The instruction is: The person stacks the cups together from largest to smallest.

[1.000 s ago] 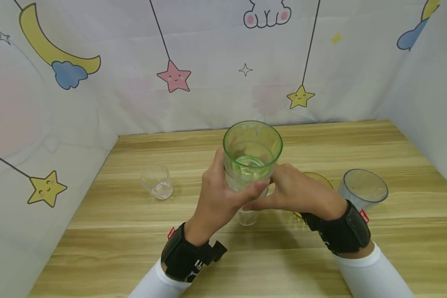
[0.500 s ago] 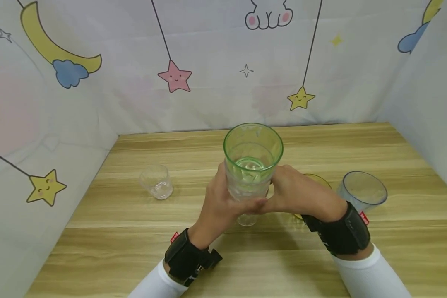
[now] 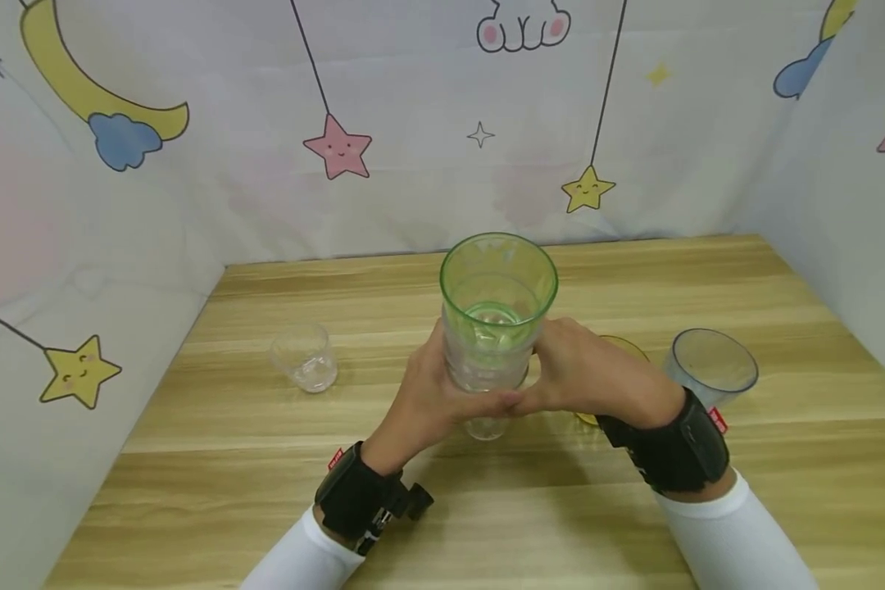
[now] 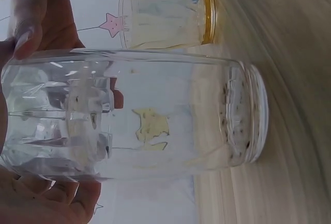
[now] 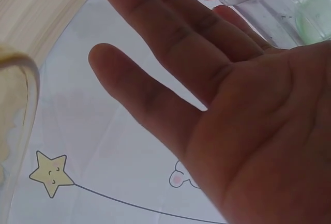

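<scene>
A green-tinted cup [image 3: 497, 328] stands upright in a clear cup [image 4: 176, 94], making a stack at the middle of the table. My left hand [image 3: 428, 401] grips the stack from the left, around its upper part. From the right, my right hand [image 3: 597, 373] holds it too, and the two thumbs meet in front. The right wrist view shows several of that hand's fingers [image 5: 155, 38] spread, with the cups beyond them. In the left wrist view, the clear cup's base is close to the tabletop; contact is hard to tell.
A small clear cup [image 3: 311, 360] stands to the left on the wooden table [image 3: 229, 475]. Right of the stack are a yellow cup [image 3: 629, 351], partly hidden by my right hand, and a blue-rimmed cup [image 3: 711, 365]. A patterned cloth [image 3: 413, 205] closes off the back.
My left hand has shifted slightly down on the stack, and its thumb has come to meet my right thumb. The head view has moved a little. The other cups stay where they were.
</scene>
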Motion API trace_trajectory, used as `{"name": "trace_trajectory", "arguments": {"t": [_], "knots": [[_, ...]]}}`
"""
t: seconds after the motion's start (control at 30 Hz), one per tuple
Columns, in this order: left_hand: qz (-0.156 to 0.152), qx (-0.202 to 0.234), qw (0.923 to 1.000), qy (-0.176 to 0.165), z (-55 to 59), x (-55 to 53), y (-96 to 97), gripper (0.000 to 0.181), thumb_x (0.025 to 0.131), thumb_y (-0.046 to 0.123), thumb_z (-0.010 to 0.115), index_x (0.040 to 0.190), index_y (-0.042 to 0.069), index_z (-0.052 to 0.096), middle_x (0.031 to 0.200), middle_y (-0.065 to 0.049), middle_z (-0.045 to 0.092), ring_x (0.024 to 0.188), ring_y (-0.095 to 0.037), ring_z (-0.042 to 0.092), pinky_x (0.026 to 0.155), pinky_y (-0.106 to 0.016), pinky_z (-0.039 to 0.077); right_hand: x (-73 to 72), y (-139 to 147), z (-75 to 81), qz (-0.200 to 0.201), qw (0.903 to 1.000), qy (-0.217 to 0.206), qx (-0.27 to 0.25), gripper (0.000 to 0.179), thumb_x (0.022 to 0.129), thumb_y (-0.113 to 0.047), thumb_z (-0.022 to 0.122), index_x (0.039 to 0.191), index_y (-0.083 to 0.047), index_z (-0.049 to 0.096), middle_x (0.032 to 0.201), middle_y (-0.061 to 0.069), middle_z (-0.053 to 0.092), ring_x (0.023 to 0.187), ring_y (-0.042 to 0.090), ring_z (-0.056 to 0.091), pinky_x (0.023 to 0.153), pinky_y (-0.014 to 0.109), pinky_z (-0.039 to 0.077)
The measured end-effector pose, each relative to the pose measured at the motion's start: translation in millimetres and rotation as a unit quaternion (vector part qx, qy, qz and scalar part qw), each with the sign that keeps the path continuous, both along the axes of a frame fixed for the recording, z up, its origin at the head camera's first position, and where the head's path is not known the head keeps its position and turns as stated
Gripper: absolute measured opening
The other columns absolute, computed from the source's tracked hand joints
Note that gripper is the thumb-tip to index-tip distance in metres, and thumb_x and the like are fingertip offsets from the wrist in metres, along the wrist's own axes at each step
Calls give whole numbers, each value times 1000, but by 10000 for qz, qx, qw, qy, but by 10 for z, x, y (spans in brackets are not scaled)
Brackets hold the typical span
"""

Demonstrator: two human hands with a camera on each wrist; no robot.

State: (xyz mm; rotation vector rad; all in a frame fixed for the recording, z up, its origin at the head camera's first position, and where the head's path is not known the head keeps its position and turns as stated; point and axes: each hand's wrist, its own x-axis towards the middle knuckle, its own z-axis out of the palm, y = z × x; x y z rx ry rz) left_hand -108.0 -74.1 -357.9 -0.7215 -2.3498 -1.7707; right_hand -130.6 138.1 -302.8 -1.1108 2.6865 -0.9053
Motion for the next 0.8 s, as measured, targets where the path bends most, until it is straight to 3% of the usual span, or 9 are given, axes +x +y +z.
{"name": "trace_trajectory", "arguments": {"t": [0.23,0.47,0.8], "knots": [[48,-87,9999,-20,-29,6,-11,87,73,30,93,143,31,42,126,9,61,113,-13,60,93,-42,51,-5,7,-15,62,10000,-72,25,81,72,-32,93,139,-17,50,126,-1,65,114,17,61,94,43,51],[39,-386,9992,126,-19,-13,-24,92,73,30,93,147,27,38,130,7,60,116,-14,59,94,-43,51,-24,94,-13,-192,9991,-369,125,87,73,-41,91,142,-17,45,130,2,64,115,23,62,95,48,51],[-115,-347,9986,386,3,-49,12,96,72,29,94,148,32,36,132,10,59,119,-12,59,94,-41,51,-21,252,57,-572,9980,-199,192,96,72,-47,91,147,-20,38,128,15,64,112,40,63,91,55,52]]}}
